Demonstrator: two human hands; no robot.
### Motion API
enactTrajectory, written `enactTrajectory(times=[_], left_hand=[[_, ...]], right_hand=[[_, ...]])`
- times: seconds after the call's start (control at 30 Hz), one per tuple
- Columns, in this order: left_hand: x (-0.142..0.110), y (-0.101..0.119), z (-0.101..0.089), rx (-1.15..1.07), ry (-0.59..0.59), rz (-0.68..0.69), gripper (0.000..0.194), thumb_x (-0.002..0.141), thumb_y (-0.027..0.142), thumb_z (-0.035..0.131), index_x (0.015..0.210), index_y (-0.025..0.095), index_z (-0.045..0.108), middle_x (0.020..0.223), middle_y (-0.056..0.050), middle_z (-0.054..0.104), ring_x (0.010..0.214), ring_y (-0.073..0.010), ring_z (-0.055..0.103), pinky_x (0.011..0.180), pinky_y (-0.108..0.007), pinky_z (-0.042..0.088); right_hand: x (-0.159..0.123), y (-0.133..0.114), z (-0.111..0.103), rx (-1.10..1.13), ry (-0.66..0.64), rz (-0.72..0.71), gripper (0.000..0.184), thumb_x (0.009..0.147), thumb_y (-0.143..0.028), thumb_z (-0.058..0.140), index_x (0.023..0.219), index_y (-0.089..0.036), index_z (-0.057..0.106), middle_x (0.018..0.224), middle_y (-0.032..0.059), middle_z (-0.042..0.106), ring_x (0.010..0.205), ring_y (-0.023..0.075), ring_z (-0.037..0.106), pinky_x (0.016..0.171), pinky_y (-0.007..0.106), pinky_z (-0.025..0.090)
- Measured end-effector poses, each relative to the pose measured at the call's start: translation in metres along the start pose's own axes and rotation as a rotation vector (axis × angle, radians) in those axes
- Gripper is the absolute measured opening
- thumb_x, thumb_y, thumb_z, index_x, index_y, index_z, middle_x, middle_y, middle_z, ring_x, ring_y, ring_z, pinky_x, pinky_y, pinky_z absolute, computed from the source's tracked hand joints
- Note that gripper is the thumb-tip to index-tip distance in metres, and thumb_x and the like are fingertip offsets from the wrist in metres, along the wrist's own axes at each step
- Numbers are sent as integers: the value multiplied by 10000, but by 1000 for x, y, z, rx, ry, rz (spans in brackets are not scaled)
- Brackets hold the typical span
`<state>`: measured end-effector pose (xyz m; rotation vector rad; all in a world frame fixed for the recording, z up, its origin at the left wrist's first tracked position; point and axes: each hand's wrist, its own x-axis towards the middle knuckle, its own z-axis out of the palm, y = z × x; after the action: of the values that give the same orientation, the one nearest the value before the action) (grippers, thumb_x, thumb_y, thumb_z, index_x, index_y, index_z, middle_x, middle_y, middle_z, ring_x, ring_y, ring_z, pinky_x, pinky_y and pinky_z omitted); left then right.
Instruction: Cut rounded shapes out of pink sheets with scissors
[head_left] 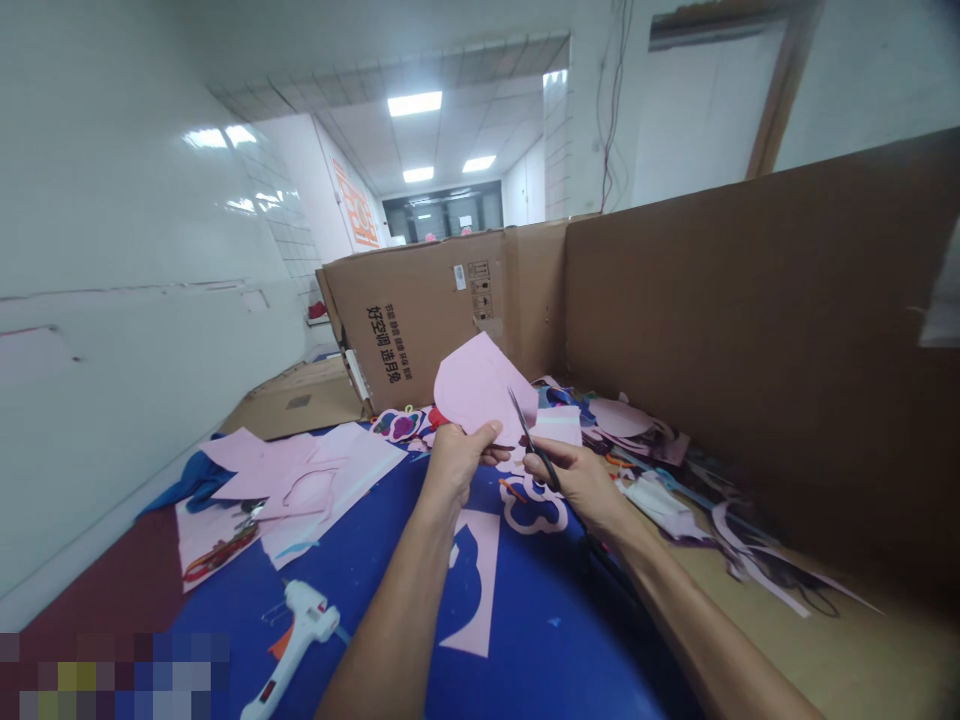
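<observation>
My left hand (466, 455) pinches the lower edge of a pink sheet (480, 385) and holds it up above the blue table cover (360, 590). A curved outline shows faintly on the sheet. My right hand (574, 475) is closed around the handles of a pair of black-handled scissors (529, 430). Their blades point up and lie against the sheet's right part; whether they are cutting through it I cannot tell. Below the hands rest a pink flower-shaped outline (536, 527) and a pink offcut (480, 590) with a curved hole.
A white glue gun (300, 625) lies at the front left. Pink sheets (300, 480) and a second pair of scissors (225, 555) are on the left. Cardboard walls (450, 290) stand behind and to the right, with scraps (667, 505) along the right one.
</observation>
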<state>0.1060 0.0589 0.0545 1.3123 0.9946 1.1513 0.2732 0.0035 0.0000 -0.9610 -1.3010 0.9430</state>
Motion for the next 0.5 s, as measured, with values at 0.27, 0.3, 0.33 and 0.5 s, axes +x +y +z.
enactTrajectory(times=[0.27,0.3,0.33,0.5], left_hand=[[-3,-3,5,-11,-25,27,178,806,239,767,716,86,766,583,-118,721,486,-164,665,512,-232,498],[-3,-4,5,-9,-29,28,183,803,246,771,706,91,764,577,-116,719,483,-164,662,516,-235,502],[-3,-4,6,-6,-33,28,188,803,250,771,696,95,762,572,-114,716,481,-163,660,519,-237,504],[-3,-5,7,-4,-34,25,179,811,233,750,686,105,764,557,-107,710,487,-163,660,513,-233,499]], right_hand=[[-1,1,0,-13,27,12,475,842,-472,790,1249,-227,801,929,27,776,816,209,620,698,292,451],[-1,2,0,-7,26,4,469,843,-466,790,1251,-234,801,953,31,784,854,223,636,727,299,467],[-1,2,-1,-4,22,-1,467,844,-464,792,1253,-239,801,972,35,790,890,236,649,755,308,481],[0,5,-2,3,18,-7,510,838,-506,801,1271,-237,795,1026,61,804,986,286,678,838,360,521]])
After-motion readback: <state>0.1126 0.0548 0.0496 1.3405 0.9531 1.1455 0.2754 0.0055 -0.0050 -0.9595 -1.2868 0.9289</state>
